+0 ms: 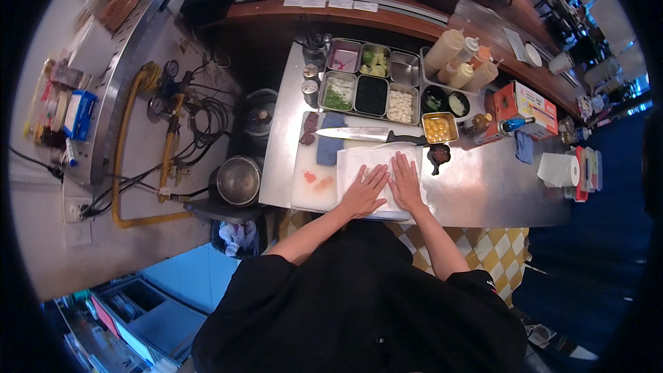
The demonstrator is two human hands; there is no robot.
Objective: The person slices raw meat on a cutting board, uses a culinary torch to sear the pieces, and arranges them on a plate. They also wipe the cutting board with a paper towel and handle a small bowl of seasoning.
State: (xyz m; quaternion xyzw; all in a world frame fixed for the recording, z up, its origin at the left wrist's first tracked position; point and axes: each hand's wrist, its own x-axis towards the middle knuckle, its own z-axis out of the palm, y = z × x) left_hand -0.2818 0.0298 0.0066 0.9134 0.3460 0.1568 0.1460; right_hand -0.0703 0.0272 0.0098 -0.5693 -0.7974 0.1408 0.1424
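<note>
Both hands lie flat on a white paper towel [350, 166], which covers the right part of a white cutting board [311, 197]. My left hand [364, 192] has its fingers spread; my right hand [406, 181] rests beside it, fingers stretched forward. Whatever is under the towel is hidden. Just beyond it lies a large knife [359, 134], blade to the left and black handle to the right, across a folded blue cloth [331, 144]. Dark red pieces, perhaps meat, [309, 128] sit at the board's far left, and small pinkish-orange pieces [316, 181] lie nearer me.
Metal containers of cut ingredients [373, 94] stand behind the board. To their right are squeeze bottles [445, 52], a tray of yellow pieces [440, 128] and a small dark dish [438, 155]. A paper roll [558, 170] and an orange-white box [523, 109] stand further right.
</note>
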